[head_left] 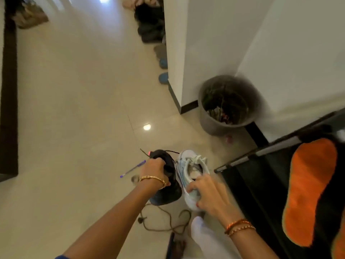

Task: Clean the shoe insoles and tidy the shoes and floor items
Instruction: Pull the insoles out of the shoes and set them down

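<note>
My left hand (155, 170) grips a black shoe (166, 191) by its opening, held above the floor with its laces trailing. Right beside it my right hand (207, 193) grips a white and light-blue sneaker (194, 165) at its side and heel. The two shoes touch each other. An orange insole (309, 191) lies on the black surface of a rack (259, 184) at the right. A blue pen (133, 168) lies on the tiled floor just left of my left hand.
A grey waste bin (224, 107) with rubbish stands at the white wall corner. A dark cord (168, 221) loops on the floor below the shoes. A row of dark shoes and blue slippers (162, 71) lines the far wall. A white-socked foot (201, 232) is at the bottom.
</note>
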